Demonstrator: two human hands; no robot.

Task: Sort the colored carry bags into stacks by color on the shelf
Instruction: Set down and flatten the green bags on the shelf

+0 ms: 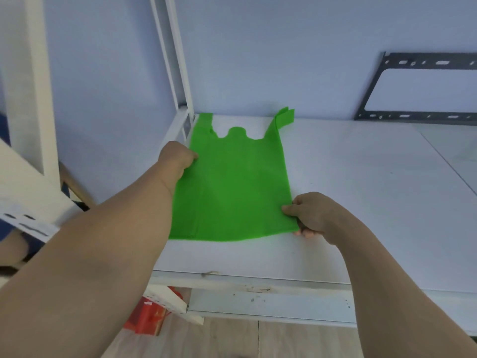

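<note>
We saw one green carry bag [232, 184] lying flat on the white shelf [361, 189], close to its left end and beside the white upright post [180, 81]. It was a bright, even green, of a matte, cloth-like stuff, cut in the vest shape: two strap handles at the far end with a rounded tab between them. The left handle lay flat; the right one was folded over and stood up slightly near the wall. A stitched seam ran along the near bottom edge.

Our left hand [176, 157] held the bag's left edge about midway along, its fingers curled, though whether they pinched the cloth or only pressed it we could not quite tell. Our right hand [307, 215] pinched the near right corner, thumb on top and fingers tucked beneath.

A dark metal bracket [413, 89] leaned against the wall further right, and something red [148, 319] sat on the floor below.
</note>
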